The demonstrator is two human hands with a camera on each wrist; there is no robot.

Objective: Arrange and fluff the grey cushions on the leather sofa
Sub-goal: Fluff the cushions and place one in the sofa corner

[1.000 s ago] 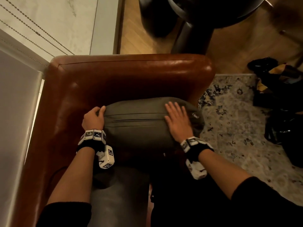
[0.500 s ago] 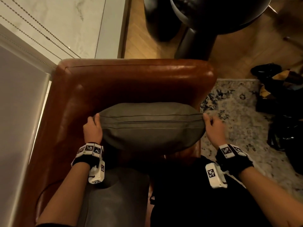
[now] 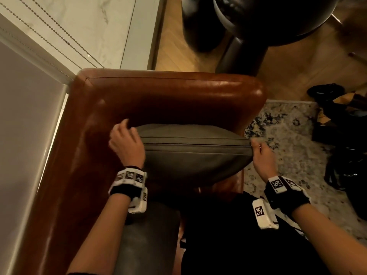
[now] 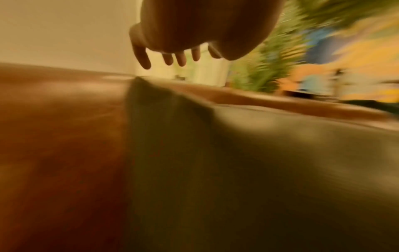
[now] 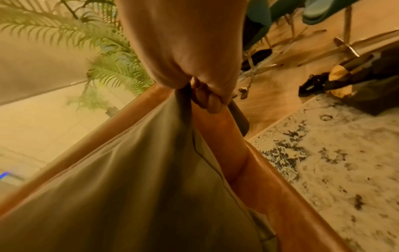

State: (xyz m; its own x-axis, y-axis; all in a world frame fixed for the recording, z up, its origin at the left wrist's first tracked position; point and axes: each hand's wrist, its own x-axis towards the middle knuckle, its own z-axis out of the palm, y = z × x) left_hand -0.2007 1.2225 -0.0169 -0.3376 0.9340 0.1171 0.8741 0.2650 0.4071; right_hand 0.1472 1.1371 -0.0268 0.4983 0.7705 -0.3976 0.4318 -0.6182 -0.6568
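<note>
- Since half a second ago my left hand (image 3: pixel 127 144) has let go of the cushion's left end and lifted, fingers spread and loose above that corner; the left wrist view, though blurred, shows the fingertips (image 4: pixel 145 64) clear of the fabric, gripping nothing.
- My right hand (image 3: pixel 262 157) has stayed at the other end, and the right wrist view shows it clenched round the bunched right corner of the plump grey fabric cushion (image 3: pixel 195 150).
- That cushion stands on edge in the end corner of the brown leather sofa (image 3: pixel 168 96), close against the armrest, its piped seam uppermost.
- Its long axis runs left to right between my two hands, from the backrest side to the sofa's front edge, where its right corner overhangs slightly.
- I judge the coming move turns on that axis: the right hand holds one end, the free corner lies just under and right of the left hand, so the left is nearer for a pat or a fresh grip.
- A second grey cushion (image 3: pixel 147 235) lies on the seat nearer to me, below my left wrist.
- Beyond the front edge is a mottled pale rug (image 3: pixel 294 155) on a wooden floor (image 3: pixel 297 72), with dark bags (image 3: pixel 341 124) heaped on its far side.
- A white wall with a roller blind (image 3: pixel 23 116) runs behind the backrest, and a dark round chair (image 3: pixel 258 20) stands past the armrest.
</note>
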